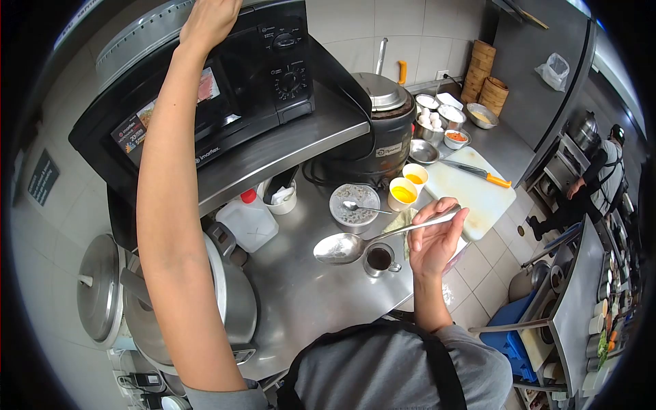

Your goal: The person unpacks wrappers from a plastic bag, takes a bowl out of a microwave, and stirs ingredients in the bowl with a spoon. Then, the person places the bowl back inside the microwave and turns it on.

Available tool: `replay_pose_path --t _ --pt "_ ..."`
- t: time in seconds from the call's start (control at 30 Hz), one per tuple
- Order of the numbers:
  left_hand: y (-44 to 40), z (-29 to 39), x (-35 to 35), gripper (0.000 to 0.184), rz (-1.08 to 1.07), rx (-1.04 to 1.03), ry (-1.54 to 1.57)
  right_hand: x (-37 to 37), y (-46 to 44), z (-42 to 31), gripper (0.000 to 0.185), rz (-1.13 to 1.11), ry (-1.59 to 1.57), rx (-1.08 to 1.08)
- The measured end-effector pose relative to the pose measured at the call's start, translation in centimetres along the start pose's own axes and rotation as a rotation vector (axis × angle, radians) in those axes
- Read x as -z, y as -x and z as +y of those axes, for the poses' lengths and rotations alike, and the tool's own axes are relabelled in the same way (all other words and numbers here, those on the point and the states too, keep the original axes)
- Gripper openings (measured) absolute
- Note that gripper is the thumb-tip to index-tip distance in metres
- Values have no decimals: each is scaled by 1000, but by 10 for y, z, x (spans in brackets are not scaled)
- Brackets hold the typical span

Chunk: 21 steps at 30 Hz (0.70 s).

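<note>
My left hand (213,22) reaches up past the front of the black microwave oven (256,102), at its top edge. Its fingers are cut off by the frame. My right hand (434,239) grips the handle of a large metal spoon (339,249), whose bowl hangs over the counter to the left. Just below the spoon stands a small metal cup (379,258) of dark liquid. Behind it is a round container (354,205) with a small spoon across it. Two paper cups (403,194) of yellow liquid stand beyond my right hand, near a folded cloth (402,222).
A cutting board (471,191) carries an orange-handled knife (475,171). At the back stand a lidded round cooker (383,130) and a bowl of eggs (430,121). A large metal pot (239,294) is at left. Across the aisle, a person (601,167) stands by shelving.
</note>
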<state>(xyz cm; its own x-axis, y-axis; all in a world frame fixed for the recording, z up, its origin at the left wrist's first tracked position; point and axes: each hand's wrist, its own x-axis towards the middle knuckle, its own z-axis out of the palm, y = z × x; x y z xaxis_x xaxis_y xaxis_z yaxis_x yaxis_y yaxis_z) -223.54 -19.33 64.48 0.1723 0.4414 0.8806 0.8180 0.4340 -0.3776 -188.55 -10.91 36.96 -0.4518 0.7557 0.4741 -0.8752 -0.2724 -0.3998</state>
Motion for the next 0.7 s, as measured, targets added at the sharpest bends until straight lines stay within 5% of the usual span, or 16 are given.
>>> replay_pose_path --t 0.7 --pt "0 2 2 18 6 -13 10 -3 -2 1 41 -19 2 -3"
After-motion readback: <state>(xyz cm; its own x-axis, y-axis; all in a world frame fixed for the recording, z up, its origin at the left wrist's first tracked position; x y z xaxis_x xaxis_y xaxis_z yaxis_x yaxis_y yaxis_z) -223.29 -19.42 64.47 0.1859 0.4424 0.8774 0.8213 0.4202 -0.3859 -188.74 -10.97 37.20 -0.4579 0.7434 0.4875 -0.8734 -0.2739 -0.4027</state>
